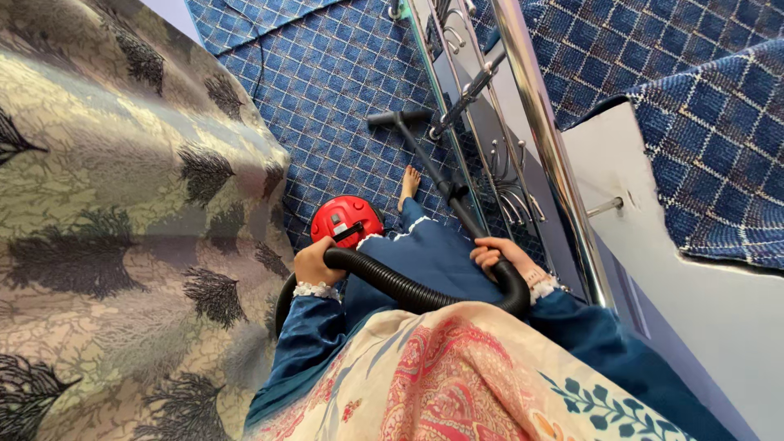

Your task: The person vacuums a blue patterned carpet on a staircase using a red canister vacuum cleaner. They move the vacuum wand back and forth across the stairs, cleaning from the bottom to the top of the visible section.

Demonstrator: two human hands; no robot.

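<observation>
My left hand (314, 263) grips the black ribbed hose (392, 282) close to the red canister vacuum (346, 220) on the blue carpet. My right hand (496, 255) holds the curved handle end of the hose, where the black wand (433, 167) begins. The wand runs away from me to the black floor nozzle (398, 118), which rests on the carpet beside a metal railing. A bare foot (409, 183) shows just beyond the blue trouser leg.
A grey leaf-patterned curtain (122, 212) fills the left side. A chrome and glass railing (523, 122) runs diagonally on the right, with white stair edges (653, 237) and blue patterned carpet (327, 73) beyond. A patterned shawl (457, 376) hangs in front of me.
</observation>
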